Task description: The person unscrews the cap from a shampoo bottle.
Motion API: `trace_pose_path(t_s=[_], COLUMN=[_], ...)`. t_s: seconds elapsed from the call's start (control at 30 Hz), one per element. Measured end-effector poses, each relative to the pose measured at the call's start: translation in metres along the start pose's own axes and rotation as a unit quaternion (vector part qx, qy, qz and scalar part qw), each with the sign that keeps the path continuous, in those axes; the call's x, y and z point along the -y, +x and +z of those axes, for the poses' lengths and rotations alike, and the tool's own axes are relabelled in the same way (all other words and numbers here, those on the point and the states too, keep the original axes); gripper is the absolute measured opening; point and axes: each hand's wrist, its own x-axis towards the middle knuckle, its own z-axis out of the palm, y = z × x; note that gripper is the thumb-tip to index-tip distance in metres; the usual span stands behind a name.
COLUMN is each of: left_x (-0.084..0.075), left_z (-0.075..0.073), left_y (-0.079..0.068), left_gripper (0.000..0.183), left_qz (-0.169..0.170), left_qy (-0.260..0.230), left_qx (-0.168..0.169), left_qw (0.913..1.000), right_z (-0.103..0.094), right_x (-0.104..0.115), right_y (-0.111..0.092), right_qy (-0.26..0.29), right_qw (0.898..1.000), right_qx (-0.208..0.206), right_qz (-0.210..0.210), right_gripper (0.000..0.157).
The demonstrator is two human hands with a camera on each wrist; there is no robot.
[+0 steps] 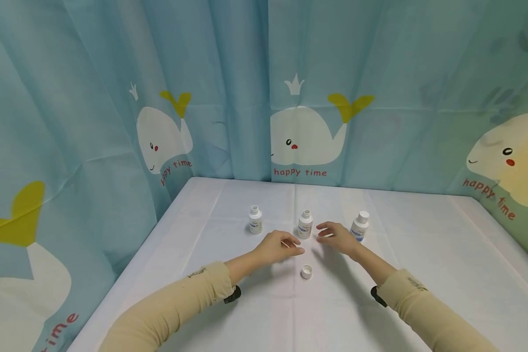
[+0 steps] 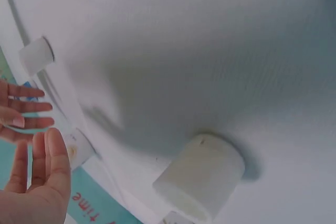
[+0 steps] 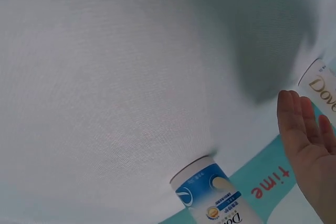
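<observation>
My left hand (image 1: 278,247) hovers in front of a small white Dove bottle (image 1: 305,225), its fingers relaxed and apart, holding nothing. That middle bottle stands upright with its neck uncapped. On its right side my right hand (image 1: 338,237) is raised, fingers extended and empty, near a capped bottle (image 1: 359,227) with a blue label. A white cap (image 1: 306,272) lies on the table below the gap between the hands. In the left wrist view, a larger-looking white cylinder (image 2: 202,177), perhaps another cap, stands near the left wrist; my arm hides that area in the head view.
Another uncapped white bottle (image 1: 255,220) stands upright left of the middle one. A white cloth (image 1: 422,254) covers the table. Blue curtains (image 1: 237,88) printed with whales hang along the table's back and sides.
</observation>
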Motion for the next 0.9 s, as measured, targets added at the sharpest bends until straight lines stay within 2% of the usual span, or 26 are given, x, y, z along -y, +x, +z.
trace_pose_path(t_s=[0.33, 0.47, 0.7, 0.9], left_x=[-0.007, -0.010, -0.017, -0.027], left_z=[-0.009, -0.011, -0.014, -0.017], left_y=[0.008, 0.012, 0.017, 0.019], left_gripper=[0.030, 0.028, 0.025, 0.026], left_qz=[0.023, 0.022, 0.018, 0.017], left_qy=[-0.007, -0.020, -0.024, -0.047], left_qx=[0.000, 0.001, 0.005, 0.021], left_qw=[0.9997, 0.9996, 0.9995, 0.9985], right_z=[-0.006, -0.008, -0.008, -0.015], right_x=[-0.004, -0.006, -0.010, -0.011], right_y=[-0.012, -0.019, -0.032, -0.044], right_qy=[-0.009, -0.013, -0.023, -0.028], right_qw=[0.999, 0.999, 0.996, 0.996], right_qx=[-0.004, -0.001, 0.002, -0.005], right_qz=[-0.036, -0.045, -0.086, -0.083], right_gripper=[0.033, 0.031, 0.028, 0.029])
